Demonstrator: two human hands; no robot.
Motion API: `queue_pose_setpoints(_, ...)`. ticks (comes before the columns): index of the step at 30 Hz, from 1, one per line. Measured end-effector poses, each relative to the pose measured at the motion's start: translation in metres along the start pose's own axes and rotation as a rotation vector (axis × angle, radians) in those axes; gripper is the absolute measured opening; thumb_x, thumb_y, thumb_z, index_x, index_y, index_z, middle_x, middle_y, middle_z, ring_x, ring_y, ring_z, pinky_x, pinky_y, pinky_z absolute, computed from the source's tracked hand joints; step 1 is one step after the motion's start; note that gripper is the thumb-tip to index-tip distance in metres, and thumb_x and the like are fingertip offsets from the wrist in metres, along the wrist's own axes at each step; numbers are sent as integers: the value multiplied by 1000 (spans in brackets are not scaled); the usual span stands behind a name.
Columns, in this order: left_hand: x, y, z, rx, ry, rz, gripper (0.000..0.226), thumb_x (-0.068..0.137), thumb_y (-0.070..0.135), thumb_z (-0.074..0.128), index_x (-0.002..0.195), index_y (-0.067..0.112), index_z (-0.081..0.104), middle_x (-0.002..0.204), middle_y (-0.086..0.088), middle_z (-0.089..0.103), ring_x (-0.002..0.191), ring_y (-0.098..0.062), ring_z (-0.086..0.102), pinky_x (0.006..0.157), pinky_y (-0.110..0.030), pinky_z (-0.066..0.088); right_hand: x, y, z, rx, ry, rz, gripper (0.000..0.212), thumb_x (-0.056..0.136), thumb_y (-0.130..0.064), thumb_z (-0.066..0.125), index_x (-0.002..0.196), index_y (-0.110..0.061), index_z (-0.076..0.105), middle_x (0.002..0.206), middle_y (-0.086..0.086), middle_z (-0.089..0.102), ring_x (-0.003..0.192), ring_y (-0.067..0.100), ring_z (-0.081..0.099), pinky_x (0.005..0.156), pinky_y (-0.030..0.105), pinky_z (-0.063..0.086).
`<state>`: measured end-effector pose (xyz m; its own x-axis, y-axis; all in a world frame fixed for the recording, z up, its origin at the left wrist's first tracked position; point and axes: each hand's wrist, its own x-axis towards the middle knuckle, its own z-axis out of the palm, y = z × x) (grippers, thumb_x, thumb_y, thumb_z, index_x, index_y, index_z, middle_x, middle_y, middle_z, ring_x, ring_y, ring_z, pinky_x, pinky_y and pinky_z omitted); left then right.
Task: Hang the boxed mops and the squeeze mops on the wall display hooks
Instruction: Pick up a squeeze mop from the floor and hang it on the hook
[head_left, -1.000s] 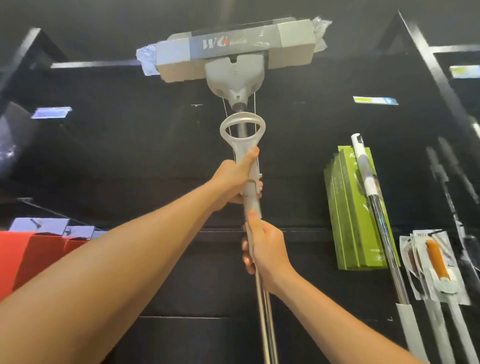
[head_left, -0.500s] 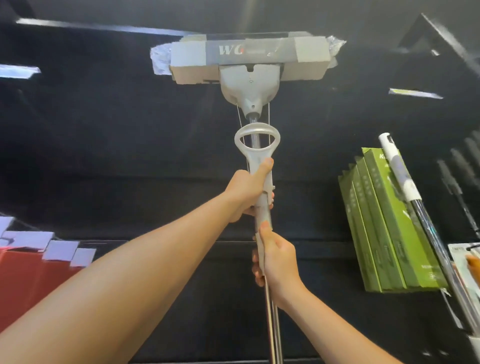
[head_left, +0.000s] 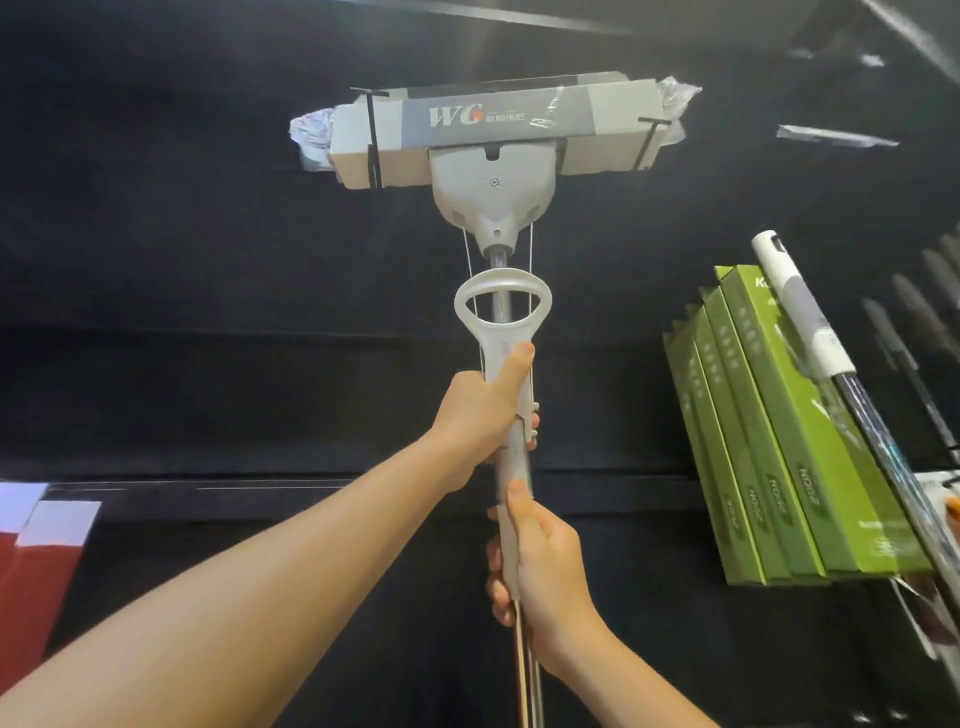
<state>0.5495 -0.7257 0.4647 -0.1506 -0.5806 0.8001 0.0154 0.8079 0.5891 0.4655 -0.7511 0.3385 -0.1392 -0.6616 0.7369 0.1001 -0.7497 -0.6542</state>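
Hands (head_left: 511, 467) gripping squeeze mop (head_left: 493, 171), green boxes (head_left: 789, 441) right

Single view only: head-worn wide-angle camera, tilted upward and forward at a dark wall display (head_left: 208, 260). No second view, so no shared region to record.

Both forearms enter from the bottom edge and reach up the centre of frame. Left hand (head_left: 480, 415) and right hand (head_left: 545, 561) sit close to the lens, on the pole of a squeeze mop (head_left: 493, 156) whose head stands near the top of frame.

Green boxes (head_left: 779, 441) lean in at the right edge. Straight lines bow toward the frame edges. Red packaging (head_left: 31, 571) shows at the lower left edge.
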Motion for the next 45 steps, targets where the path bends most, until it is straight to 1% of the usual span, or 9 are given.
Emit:
queue_pose_setpoints(3, 4, -17, 2, 28, 14, -16, 53, 97, 65, 53, 101, 13, 65, 85, -10, 74, 71, -22, 72, 79, -43, 65, 5, 14, -6, -2, -10, 28, 53, 98, -61, 51, 104, -10, 64, 62, 5, 54, 44, 17, 44, 42, 25, 37)
queue_pose_setpoints(10, 11, -30, 2, 89, -10, -41, 56, 96, 65, 54, 99, 10, 67, 82, -10, 75, 73, -25, 72, 84, -49, 64, 15, 32, -3, 47, -11, 80, 52, 98, -61, 51, 105, -10, 63, 61, 4, 52, 43, 16, 43, 41, 26, 36)
queue_pose_setpoints(13, 15, -37, 4, 79, -31, -63, 55, 97, 64, 54, 100, 10, 67, 83, -11, 74, 73, -25, 71, 82, -46, 65, 17, 37, -4, 68, -22, 103, 52, 98, -60, 51, 107, -10, 63, 60, 4, 52, 43, 16, 43, 41, 26, 37)
queue_pose_setpoints(16, 19, -43, 4, 61, -39, -105, 61, 97, 65, 53, 106, 7, 67, 84, -11, 74, 71, -24, 71, 74, -39, 65, 20, 39, -7, 82, -24, 138, 52, 97, -60, 52, 109, -11, 63, 61, 4, 53, 43, 16, 44, 41, 26, 38)
queue_pose_setpoints(24, 32, -60, 7, 106, -14, -130, 59, 96, 66, 52, 103, 10, 68, 84, -9, 76, 76, -23, 74, 85, -49, 64, 29, 49, -13, 73, -32, 194, 51, 98, -59, 51, 109, -11, 63, 63, 6, 55, 43, 16, 46, 41, 25, 40)
queue_pose_setpoints(28, 36, -70, 6, 101, -9, -162, 61, 96, 67, 53, 103, 9, 68, 83, -10, 75, 73, -24, 73, 74, -40, 65, 31, 58, -13, 66, -27, 226, 52, 100, -58, 50, 110, -9, 63, 63, 6, 54, 43, 16, 45, 40, 25, 39)
queue_pose_setpoints(34, 44, -92, 10, 93, -1, -205, 62, 96, 66, 53, 103, 6, 68, 82, -11, 76, 71, -25, 73, 75, -41, 65, 39, 71, -20, 25, -6, 262, 52, 101, -58, 49, 108, -9, 64, 65, 7, 54, 41, 16, 44, 39, 25, 37)
queue_pose_setpoints(40, 50, -105, 9, 118, -30, -198, 63, 97, 66, 52, 95, 6, 71, 76, -10, 74, 69, -25, 72, 83, -48, 64, 44, 81, -20, 30, -13, 316, 52, 102, -59, 47, 111, -10, 64, 65, 7, 54, 42, 16, 43, 41, 26, 34)
queue_pose_setpoints(45, 55, -114, 6, 140, -31, -225, 66, 96, 68, 51, 99, 5, 70, 79, -11, 76, 67, -23, 73, 76, -43, 65, 48, 88, -18, 22, -26, 326, 53, 102, -59, 47, 110, -9, 63, 62, 5, 54, 41, 16, 43, 39, 26, 35)
